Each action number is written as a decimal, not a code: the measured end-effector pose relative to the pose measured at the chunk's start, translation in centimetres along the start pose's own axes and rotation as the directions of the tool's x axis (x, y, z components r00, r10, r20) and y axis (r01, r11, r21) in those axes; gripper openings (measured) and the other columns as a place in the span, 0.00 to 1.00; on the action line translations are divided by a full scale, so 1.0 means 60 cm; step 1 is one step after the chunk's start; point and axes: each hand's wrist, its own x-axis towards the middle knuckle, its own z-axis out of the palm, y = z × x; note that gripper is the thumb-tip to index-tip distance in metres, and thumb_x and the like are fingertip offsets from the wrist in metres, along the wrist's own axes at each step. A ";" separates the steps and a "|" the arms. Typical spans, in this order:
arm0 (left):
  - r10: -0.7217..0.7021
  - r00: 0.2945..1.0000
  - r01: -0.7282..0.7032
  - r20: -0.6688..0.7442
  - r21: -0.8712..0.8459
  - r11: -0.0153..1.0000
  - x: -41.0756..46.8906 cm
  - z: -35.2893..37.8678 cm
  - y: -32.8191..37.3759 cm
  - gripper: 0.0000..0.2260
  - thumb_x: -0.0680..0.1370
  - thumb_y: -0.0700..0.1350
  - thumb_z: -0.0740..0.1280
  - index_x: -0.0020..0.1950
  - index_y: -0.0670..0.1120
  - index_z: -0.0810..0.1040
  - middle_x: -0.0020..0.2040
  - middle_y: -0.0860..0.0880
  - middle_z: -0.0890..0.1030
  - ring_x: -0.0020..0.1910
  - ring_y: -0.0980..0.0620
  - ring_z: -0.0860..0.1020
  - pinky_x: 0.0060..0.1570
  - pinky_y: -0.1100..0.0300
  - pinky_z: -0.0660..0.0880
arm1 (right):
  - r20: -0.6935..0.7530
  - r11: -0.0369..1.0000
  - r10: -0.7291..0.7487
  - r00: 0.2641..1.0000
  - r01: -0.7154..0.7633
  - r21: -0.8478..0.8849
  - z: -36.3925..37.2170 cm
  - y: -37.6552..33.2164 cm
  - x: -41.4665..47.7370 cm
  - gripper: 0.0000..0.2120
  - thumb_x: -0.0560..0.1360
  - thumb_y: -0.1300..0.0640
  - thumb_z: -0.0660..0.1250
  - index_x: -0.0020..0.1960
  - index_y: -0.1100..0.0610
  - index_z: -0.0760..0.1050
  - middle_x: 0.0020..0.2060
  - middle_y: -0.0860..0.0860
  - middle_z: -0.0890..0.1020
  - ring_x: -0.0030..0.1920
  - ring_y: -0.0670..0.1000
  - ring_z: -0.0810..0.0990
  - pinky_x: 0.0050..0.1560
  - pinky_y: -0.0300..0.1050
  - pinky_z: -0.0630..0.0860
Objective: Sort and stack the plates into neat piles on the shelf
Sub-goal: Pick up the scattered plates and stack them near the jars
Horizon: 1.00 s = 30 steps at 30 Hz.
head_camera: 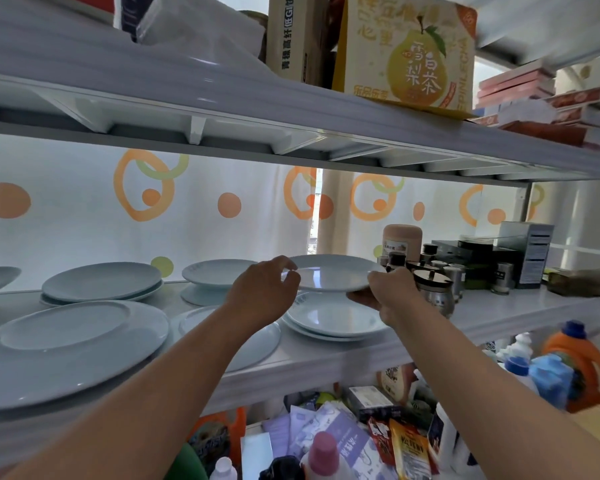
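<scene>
Plates are spread over the white shelf (326,362), and the order below runs from the viewer outward.

Nearest, at about eight o'clock in the view, lies the large oval plate (66,348), flat on the shelf's front edge. Just beyond it, toward the centre, a round plate (257,344) sits partly hidden under the left forearm. At about four o'clock from the centre, the small stack (336,320) of two or three round plates rests near the shelf's front.

Directly above that stack, both hands hold the lifted plate (333,273) level, clear of the pile beneath. The left hand (262,289) pinches its rim at nine o'clock, thumb on top, fingers curled under. The right hand (390,294) grips the rim at about four o'clock, fingers beneath and thumb over the edge. Both hands are equally near; the plate lies between them, so neither arm leads.

The relation that matters is vertical: the held plate hangs almost straight over the stack, set slightly toward the back. Lowering it, with a small pull toward the viewer, would likely seat it squarely.

Farther back, at ten o'clock, a second pile (101,282) lies against the curtain, and a pale upturned dish pair (219,277) stands at eleven. Spice jars (433,282) crowd close beside the right hand.
</scene>
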 end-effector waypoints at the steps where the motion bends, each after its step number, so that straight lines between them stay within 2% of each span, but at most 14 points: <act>1: -0.008 1.000 0.008 0.007 0.001 1.000 -0.003 0.002 -0.003 0.14 0.78 0.49 0.56 0.60 0.51 0.75 0.61 0.48 0.79 0.57 0.47 0.76 0.51 0.59 0.68 | -0.002 1.000 0.010 1.000 -0.010 -0.009 -0.003 0.005 -0.002 0.13 0.76 0.73 0.57 0.60 0.65 0.65 0.37 0.58 0.73 0.24 0.54 0.78 0.41 0.51 0.82; 4: -0.022 1.000 0.022 0.022 0.010 1.000 -0.009 0.004 -0.013 0.14 0.78 0.50 0.56 0.60 0.51 0.75 0.60 0.48 0.79 0.57 0.48 0.76 0.52 0.58 0.69 | 0.004 0.997 0.026 1.000 -0.025 -0.076 -0.008 0.015 -0.006 0.12 0.75 0.74 0.56 0.58 0.67 0.65 0.38 0.60 0.72 0.28 0.58 0.78 0.26 0.45 0.80; 5: -0.025 0.999 0.025 0.021 0.008 1.000 -0.011 0.004 -0.016 0.14 0.78 0.50 0.56 0.60 0.51 0.75 0.61 0.48 0.79 0.58 0.48 0.75 0.53 0.58 0.69 | 0.008 0.994 0.032 0.999 -0.031 -0.101 -0.009 0.019 -0.005 0.13 0.75 0.75 0.55 0.59 0.69 0.65 0.38 0.61 0.72 0.28 0.58 0.78 0.25 0.46 0.80; 8: -0.042 0.999 0.042 0.023 0.013 0.999 -0.014 0.006 -0.025 0.14 0.78 0.49 0.56 0.60 0.51 0.75 0.61 0.48 0.79 0.58 0.48 0.76 0.53 0.58 0.69 | 0.008 0.987 0.060 0.998 -0.059 -0.147 -0.008 0.030 0.000 0.18 0.75 0.74 0.55 0.65 0.70 0.63 0.43 0.63 0.73 0.30 0.59 0.78 0.38 0.51 0.80; 11: -0.047 0.998 0.047 0.037 0.022 0.999 -0.017 0.009 -0.033 0.14 0.78 0.49 0.56 0.60 0.50 0.75 0.60 0.47 0.80 0.58 0.47 0.76 0.53 0.57 0.69 | -0.001 0.982 0.083 0.997 -0.082 -0.169 -0.010 0.039 0.011 0.21 0.76 0.74 0.56 0.67 0.68 0.61 0.57 0.66 0.70 0.36 0.61 0.77 0.40 0.52 0.78; 13: -0.052 0.998 0.052 0.043 0.021 0.998 -0.016 0.009 -0.036 0.14 0.78 0.49 0.56 0.60 0.51 0.76 0.60 0.47 0.80 0.57 0.47 0.76 0.52 0.58 0.69 | -0.002 0.979 0.104 0.995 -0.103 -0.174 -0.013 0.042 0.016 0.20 0.76 0.75 0.56 0.67 0.68 0.60 0.54 0.65 0.71 0.41 0.62 0.77 0.36 0.51 0.80; 16: -0.062 0.997 0.061 0.045 0.024 0.998 -0.013 0.009 -0.040 0.14 0.78 0.50 0.56 0.60 0.51 0.75 0.60 0.48 0.80 0.57 0.48 0.76 0.50 0.59 0.67 | 0.025 0.976 0.096 0.995 -0.089 -0.200 -0.016 0.040 0.023 0.16 0.75 0.75 0.56 0.61 0.65 0.63 0.44 0.61 0.71 0.38 0.61 0.77 0.24 0.49 0.80; 18: -0.062 0.997 0.061 0.042 0.027 0.998 -0.011 0.009 -0.039 0.14 0.78 0.50 0.56 0.60 0.51 0.75 0.60 0.48 0.80 0.56 0.49 0.76 0.49 0.60 0.66 | 0.023 0.946 0.052 0.998 -0.042 -0.323 -0.021 0.038 0.025 0.08 0.75 0.73 0.58 0.52 0.65 0.64 0.40 0.61 0.74 0.32 0.60 0.79 0.29 0.51 0.82; 20: -0.059 0.997 0.057 0.044 0.030 0.998 -0.011 0.011 -0.037 0.15 0.78 0.50 0.56 0.60 0.51 0.75 0.61 0.48 0.79 0.57 0.49 0.76 0.49 0.60 0.66 | 0.018 0.870 -0.035 0.999 0.039 -0.492 -0.026 0.039 0.026 0.04 0.75 0.71 0.59 0.42 0.66 0.67 0.30 0.60 0.77 0.24 0.56 0.79 0.28 0.49 0.81; 22: -0.051 0.997 0.050 0.050 0.029 0.998 -0.010 0.014 -0.034 0.15 0.78 0.50 0.56 0.61 0.50 0.75 0.61 0.48 0.79 0.57 0.49 0.76 0.50 0.59 0.66 | 0.051 0.748 -0.145 0.988 0.143 -0.648 -0.027 0.041 0.026 0.09 0.73 0.68 0.62 0.34 0.65 0.68 0.24 0.58 0.77 0.24 0.56 0.79 0.25 0.43 0.76; 24: -0.045 0.997 0.044 0.059 0.029 0.999 -0.011 0.017 -0.031 0.15 0.78 0.50 0.56 0.61 0.51 0.75 0.61 0.47 0.79 0.57 0.48 0.76 0.50 0.59 0.67 | 0.114 0.553 -0.231 0.966 0.227 -0.802 -0.024 0.037 0.022 0.09 0.72 0.63 0.64 0.34 0.64 0.69 0.30 0.60 0.81 0.35 0.58 0.81 0.35 0.47 0.77; 26: -0.045 0.997 0.043 0.066 0.031 0.999 -0.010 0.018 -0.028 0.15 0.78 0.50 0.56 0.61 0.51 0.75 0.62 0.47 0.79 0.57 0.49 0.76 0.50 0.59 0.66 | 0.161 0.384 -0.267 0.950 0.258 -0.886 -0.020 0.034 0.018 0.11 0.71 0.59 0.66 0.34 0.61 0.67 0.36 0.59 0.80 0.40 0.57 0.79 0.38 0.44 0.73; 27: -0.045 0.997 0.043 0.070 0.034 0.999 -0.011 0.018 -0.027 0.15 0.78 0.50 0.56 0.61 0.51 0.75 0.62 0.47 0.79 0.57 0.49 0.76 0.50 0.60 0.66 | 0.171 0.348 -0.265 0.949 0.259 -0.901 -0.020 0.033 0.019 0.12 0.71 0.59 0.66 0.33 0.61 0.66 0.36 0.59 0.79 0.40 0.57 0.78 0.36 0.42 0.71; 30: -0.042 0.996 0.039 0.075 0.041 0.998 -0.010 0.018 -0.027 0.15 0.78 0.50 0.56 0.61 0.51 0.74 0.62 0.47 0.78 0.58 0.49 0.75 0.50 0.60 0.66 | 0.176 0.335 -0.251 0.952 0.256 -0.907 -0.024 0.035 0.025 0.14 0.71 0.60 0.64 0.31 0.58 0.62 0.31 0.54 0.74 0.37 0.55 0.74 0.28 0.39 0.62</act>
